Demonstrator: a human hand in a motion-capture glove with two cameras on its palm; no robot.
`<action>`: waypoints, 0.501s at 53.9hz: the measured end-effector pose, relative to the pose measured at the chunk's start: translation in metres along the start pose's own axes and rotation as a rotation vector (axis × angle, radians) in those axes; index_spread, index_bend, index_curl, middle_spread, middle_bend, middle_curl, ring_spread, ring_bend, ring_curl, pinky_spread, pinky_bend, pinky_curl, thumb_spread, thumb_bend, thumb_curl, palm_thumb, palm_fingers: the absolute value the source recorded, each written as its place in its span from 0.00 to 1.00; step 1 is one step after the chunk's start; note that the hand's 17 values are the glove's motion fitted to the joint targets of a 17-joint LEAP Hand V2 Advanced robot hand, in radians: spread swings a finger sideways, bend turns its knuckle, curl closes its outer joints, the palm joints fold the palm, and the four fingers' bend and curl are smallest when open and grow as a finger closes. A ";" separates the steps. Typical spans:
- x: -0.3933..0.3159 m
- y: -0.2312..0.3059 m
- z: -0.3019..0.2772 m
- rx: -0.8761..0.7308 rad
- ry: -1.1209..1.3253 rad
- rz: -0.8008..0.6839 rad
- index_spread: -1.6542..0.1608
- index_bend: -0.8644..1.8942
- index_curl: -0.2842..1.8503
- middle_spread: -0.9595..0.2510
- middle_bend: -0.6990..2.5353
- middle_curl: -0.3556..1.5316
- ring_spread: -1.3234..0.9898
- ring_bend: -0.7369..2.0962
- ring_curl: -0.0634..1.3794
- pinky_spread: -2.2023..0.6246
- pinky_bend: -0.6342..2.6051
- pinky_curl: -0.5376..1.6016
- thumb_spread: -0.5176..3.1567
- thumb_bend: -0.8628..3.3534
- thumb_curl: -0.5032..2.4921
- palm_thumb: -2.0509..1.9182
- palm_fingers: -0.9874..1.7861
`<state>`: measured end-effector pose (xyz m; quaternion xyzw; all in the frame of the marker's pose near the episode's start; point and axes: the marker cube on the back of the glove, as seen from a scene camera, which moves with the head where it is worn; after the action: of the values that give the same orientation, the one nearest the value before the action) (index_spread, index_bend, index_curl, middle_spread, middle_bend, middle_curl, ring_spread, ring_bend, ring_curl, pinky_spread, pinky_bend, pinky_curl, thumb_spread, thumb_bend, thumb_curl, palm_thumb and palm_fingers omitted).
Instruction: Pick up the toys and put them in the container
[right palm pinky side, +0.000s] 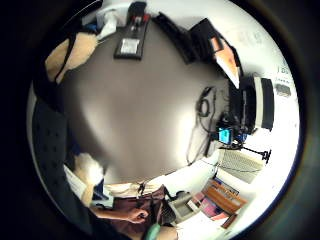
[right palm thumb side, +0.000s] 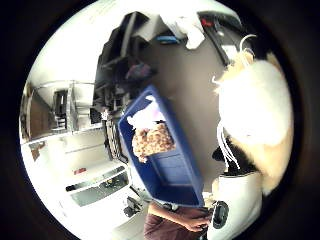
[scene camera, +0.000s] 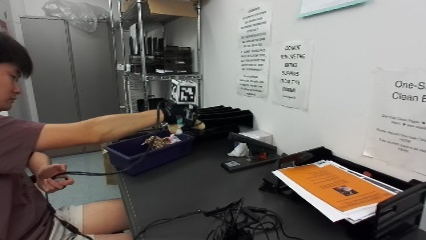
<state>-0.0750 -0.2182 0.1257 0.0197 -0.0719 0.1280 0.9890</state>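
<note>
White wall (scene camera: 333, 40) is carrying printed notices (scene camera: 291, 75), a metal wire shelving rack (scene camera: 160, 55) is standing at 11 o'clock, grey cabinet (scene camera: 66, 75) sitting beyond it at 10 o'clock.

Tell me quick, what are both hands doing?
Right hand: grips a fluffy white toy above the blue container.
Left hand: bare, holds a black cable.

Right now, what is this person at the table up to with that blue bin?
A person is tidying toys into a blue bin on the dark table. Their gloved right hand is stretched out above the bin's far end and holds a fluffy white toy, not yet dropped in. Two toys already lie in the bin: a spotted brown one and a white one. The bare hand holds a cable near their lap.
</note>
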 end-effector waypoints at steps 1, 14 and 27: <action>-0.003 0.003 -0.009 0.010 -0.007 -0.027 0.74 0.42 0.13 0.52 0.50 0.60 0.43 0.81 0.48 0.65 0.61 0.46 0.41 0.26 0.41 0.70 0.63; 0.005 0.033 -0.081 0.084 0.045 0.028 0.71 0.43 0.13 0.47 0.48 0.65 0.43 0.80 0.48 0.65 0.61 0.47 0.36 0.26 0.45 0.70 0.64; -0.044 0.077 -0.080 0.074 0.045 -0.246 0.70 0.44 0.13 0.43 0.46 0.70 0.42 0.80 0.48 0.65 0.60 0.47 0.33 0.25 0.48 0.70 0.64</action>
<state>-0.1254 -0.1505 0.0421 0.0620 -0.0421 0.0087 0.9971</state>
